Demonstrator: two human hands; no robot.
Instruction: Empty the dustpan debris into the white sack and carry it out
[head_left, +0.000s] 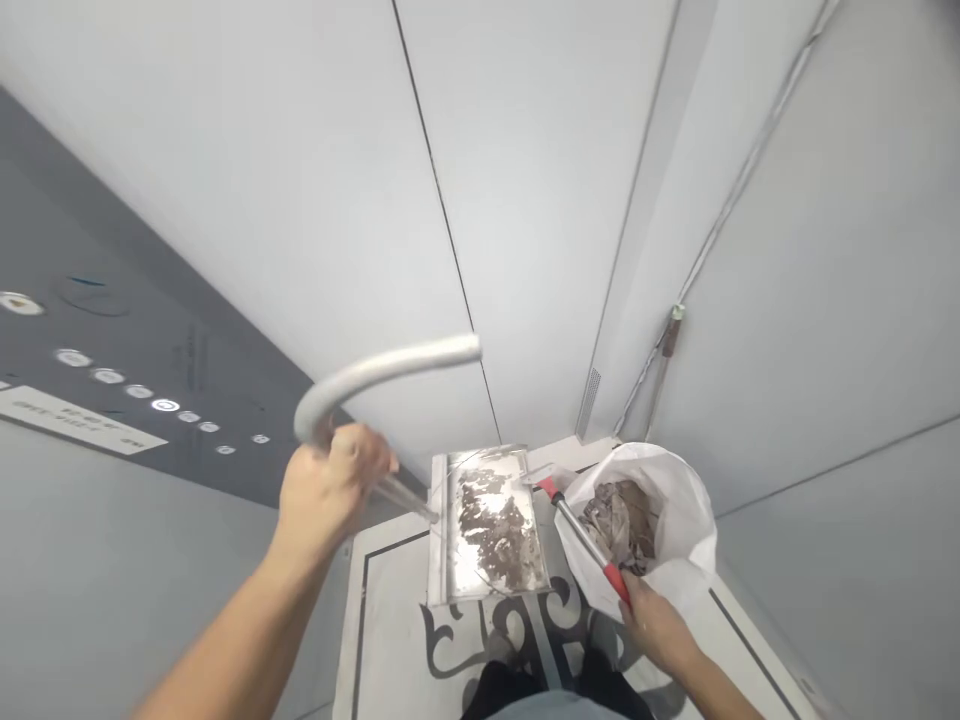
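My left hand (pixel 330 480) is closed around the handle of a long-handled dustpan, just under its curved grey top. The dustpan's metal pan (pixel 495 525) is held above the floor, with dark brown grime and some hairs stuck to its shiny surface. In my right hand (pixel 660 625) is a scraper (pixel 589 545) with a red grip, a metal shaft and a red collar; its pale head, blurred, lies at the pan's right edge. Beneath the scraper, close to my right hand, stands an open white bag (pixel 686 500) with crumpled brown and grey rubbish (pixel 626 520) inside.
Pale wall panels (pixel 525 200) enclose a small lift cabin. A dark button panel (pixel 150 330) with one lit button runs along the left wall. Behind the bag, a brown-ended stick (pixel 670 335) leans in the corner. My feet are on a white floor with black scrollwork (pixel 450 650).
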